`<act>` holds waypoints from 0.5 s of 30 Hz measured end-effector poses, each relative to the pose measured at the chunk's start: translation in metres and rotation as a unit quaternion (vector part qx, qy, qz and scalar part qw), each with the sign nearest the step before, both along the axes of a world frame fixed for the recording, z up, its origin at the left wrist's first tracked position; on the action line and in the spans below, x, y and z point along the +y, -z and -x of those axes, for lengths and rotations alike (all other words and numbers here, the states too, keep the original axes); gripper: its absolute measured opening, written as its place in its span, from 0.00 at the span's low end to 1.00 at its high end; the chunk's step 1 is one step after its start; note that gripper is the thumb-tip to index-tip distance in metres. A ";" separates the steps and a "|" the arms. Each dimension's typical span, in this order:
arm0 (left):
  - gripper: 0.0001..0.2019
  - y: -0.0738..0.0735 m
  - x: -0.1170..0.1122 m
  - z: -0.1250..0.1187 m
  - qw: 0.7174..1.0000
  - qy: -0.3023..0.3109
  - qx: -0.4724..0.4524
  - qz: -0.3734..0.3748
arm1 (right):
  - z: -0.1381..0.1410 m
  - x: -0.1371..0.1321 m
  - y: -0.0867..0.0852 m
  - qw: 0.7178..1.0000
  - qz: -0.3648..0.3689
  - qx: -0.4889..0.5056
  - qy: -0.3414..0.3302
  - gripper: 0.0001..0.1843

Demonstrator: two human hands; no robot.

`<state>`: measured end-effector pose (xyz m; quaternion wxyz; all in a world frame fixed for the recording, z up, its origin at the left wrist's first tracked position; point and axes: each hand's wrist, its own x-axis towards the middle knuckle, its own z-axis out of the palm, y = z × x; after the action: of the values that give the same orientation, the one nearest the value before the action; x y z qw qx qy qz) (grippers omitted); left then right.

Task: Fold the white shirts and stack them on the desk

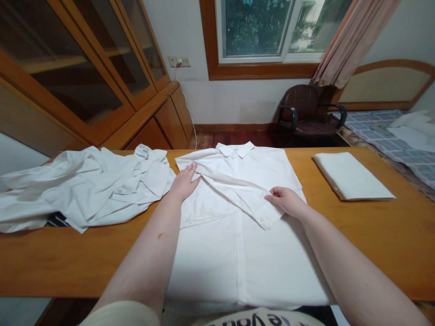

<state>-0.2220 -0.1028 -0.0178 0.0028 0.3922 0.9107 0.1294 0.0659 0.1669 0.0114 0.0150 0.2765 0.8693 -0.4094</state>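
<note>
A white button-up shirt (210,258) lies spread on the wooden table, its collar at the far side and its hem towards me. One sleeve crosses the chest diagonally, its cuff at the right of centre. My left hand (186,182) rests flat near the shirt's left shoulder, fingers stretched out over the fabric. My right hand (284,199) pinches the crossing sleeve (246,197) close to its cuff, thumb and fingers pressed together. The other sleeve's cuff shows at the left, beneath the crossing one.
A heap of crumpled white clothing (102,181) covers the table's left side. At the right lies a neatly folded white garment (351,176). The table (384,253) ends just before my body. Beyond it stand a brown armchair (301,106), a glass-door cabinet (112,81) and a bed (408,136).
</note>
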 end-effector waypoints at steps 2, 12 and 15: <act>0.29 0.001 0.000 0.001 1.000 -0.013 0.004 -0.025 | 0.000 -0.001 -0.001 1.000 -0.025 0.002 0.008 0.17; 0.20 -0.030 -0.014 -0.001 0.993 -0.078 0.018 -0.081 | 0.000 0.000 -0.010 0.984 -0.163 -0.072 0.007 0.21; 0.19 -0.040 -0.018 -0.006 0.991 -0.125 -0.017 -0.043 | -0.004 0.001 -0.012 0.983 -0.147 -0.101 -0.031 0.25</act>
<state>-0.2162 -0.1211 0.0227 -0.0149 0.2730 0.9459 0.1747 0.0697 0.1683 0.0238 0.0748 0.2886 0.9222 -0.2464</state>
